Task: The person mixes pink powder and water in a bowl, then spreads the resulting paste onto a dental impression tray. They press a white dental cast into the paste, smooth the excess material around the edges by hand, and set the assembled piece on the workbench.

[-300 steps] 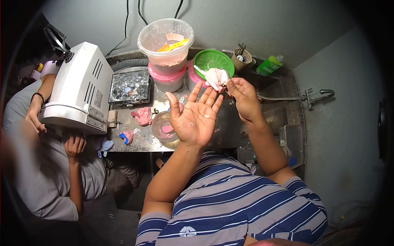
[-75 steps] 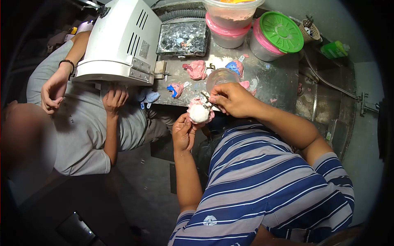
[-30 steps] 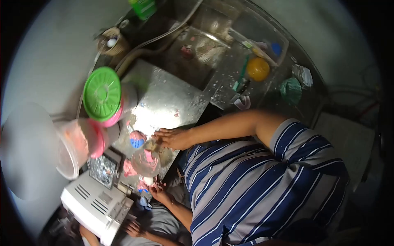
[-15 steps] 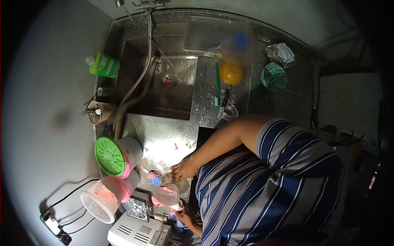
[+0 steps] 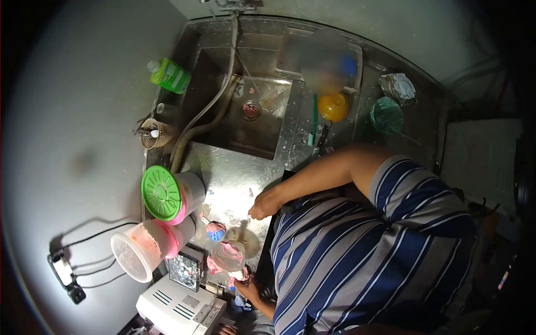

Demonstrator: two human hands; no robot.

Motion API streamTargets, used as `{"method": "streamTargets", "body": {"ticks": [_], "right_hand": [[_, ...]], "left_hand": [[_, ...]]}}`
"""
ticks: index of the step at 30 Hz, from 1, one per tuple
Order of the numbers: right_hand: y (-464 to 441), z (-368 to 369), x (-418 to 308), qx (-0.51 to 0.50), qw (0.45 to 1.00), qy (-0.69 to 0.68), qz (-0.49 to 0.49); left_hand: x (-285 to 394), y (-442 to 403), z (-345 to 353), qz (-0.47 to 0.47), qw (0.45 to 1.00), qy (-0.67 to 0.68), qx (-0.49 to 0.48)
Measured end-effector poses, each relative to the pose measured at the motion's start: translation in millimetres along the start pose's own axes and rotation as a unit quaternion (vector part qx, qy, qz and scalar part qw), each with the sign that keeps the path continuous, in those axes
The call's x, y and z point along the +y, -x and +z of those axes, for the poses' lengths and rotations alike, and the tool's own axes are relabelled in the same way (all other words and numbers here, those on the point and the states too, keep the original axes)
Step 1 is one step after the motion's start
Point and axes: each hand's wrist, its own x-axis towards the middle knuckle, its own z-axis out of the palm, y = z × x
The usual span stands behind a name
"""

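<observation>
My right hand (image 5: 266,204) is over the metal counter near its front edge, fingers drawn together; anything in them is too small to make out. Lower down, my left hand (image 5: 248,290) holds a pink and white moulded piece (image 5: 240,274) in its fingertips. Beside that piece stands a clear bowl (image 5: 228,255) with pink material in it. A blue and pink impression tray (image 5: 215,230) lies between the bowl and the tubs. Pink material (image 5: 213,264) sits against the bowl's far side.
Tubs with a green lid (image 5: 161,192) and a clear container (image 5: 133,253) line the wall. A white machine (image 5: 177,306) stands at bottom, near a person's fingers. Beyond are a sink (image 5: 240,128), green bottle (image 5: 170,76), orange ball (image 5: 333,106), toothbrush (image 5: 314,120) and knife (image 5: 322,137).
The view has turned toward the sink. My right hand has left the moulded piece and moved across the counter, its fingers now drawn together. My left hand still holds the piece beside the bowl.
</observation>
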Motion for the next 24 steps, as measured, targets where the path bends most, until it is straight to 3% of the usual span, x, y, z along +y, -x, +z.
{"method": "streamTargets", "body": {"ticks": [2, 4, 6, 8, 9, 10, 11, 12, 13, 14, 16, 19, 21, 23, 24], "right_hand": [[7.3, -1.9, 9.4, 0.039, 0.998, -0.010, -0.042], [7.9, -4.7, 14.8, 0.088, 0.967, 0.198, -0.131], [14.3, -3.8, 3.8, 0.126, 0.965, 0.227, -0.024], [21.6, -12.1, 6.1, 0.178, 0.952, 0.241, -0.061], [20.3, -7.3, 13.7, 0.301, 0.931, 0.189, -0.079], [25.5, -16.0, 8.3, 0.338, 0.922, 0.185, 0.032], [24.8, -20.0, -4.3, 0.392, 0.897, 0.026, 0.201], [29.3, -38.8, -14.4, 0.402, 0.888, -0.037, 0.219], [36.4, -47.4, -27.8, 0.444, 0.845, -0.224, 0.193], [45.0, -55.7, -41.9, 0.472, 0.767, -0.402, 0.167], [66.8, -60.0, -55.9, 0.448, 0.777, -0.439, 0.057], [104.9, -29.0, -104.5, 0.470, 0.745, -0.473, 0.000], [132.7, 15.0, -153.2, 0.535, 0.696, -0.477, 0.035], [180.4, 60.6, -168.8, 0.501, 0.725, -0.469, 0.058], [206.3, 91.7, -169.7, 0.528, 0.700, -0.476, 0.068]], "left_hand": [[-2.8, 3.5, 0.0, 0.030, 0.999, -0.021, 0.018], [0.7, 3.9, 6.6, 0.058, 0.997, -0.054, 0.026], [20.0, 7.6, 6.6, -0.002, 1.000, 0.026, -0.007], [20.0, 11.6, 10.1, 0.036, 0.999, -0.003, 0.022], [21.3, 14.0, 9.0, 0.023, 0.999, 0.002, 0.026], [24.1, 15.1, 8.6, 0.009, 0.999, 0.008, 0.030], [29.5, 19.9, 4.0, -0.006, 1.000, 0.003, 0.025], [43.8, 25.2, -1.3, -0.016, 1.000, 0.001, 0.017], [59.1, 33.6, -7.9, -0.023, 0.998, -0.052, 0.036], [86.3, 45.2, -16.5, -0.027, 0.993, -0.104, 0.050], [133.3, 70.1, -35.2, -0.015, 0.985, -0.152, 0.078], [154.2, 88.1, -44.6, 0.054, 0.994, -0.043, 0.083], [148.2, 91.1, -31.2, 0.083, 0.994, 0.043, 0.053], [157.1, 100.7, -15.4, 0.149, 0.987, 0.057, 0.006], [151.7, 101.3, -1.5, 0.191, 0.980, 0.052, -0.013]]}}
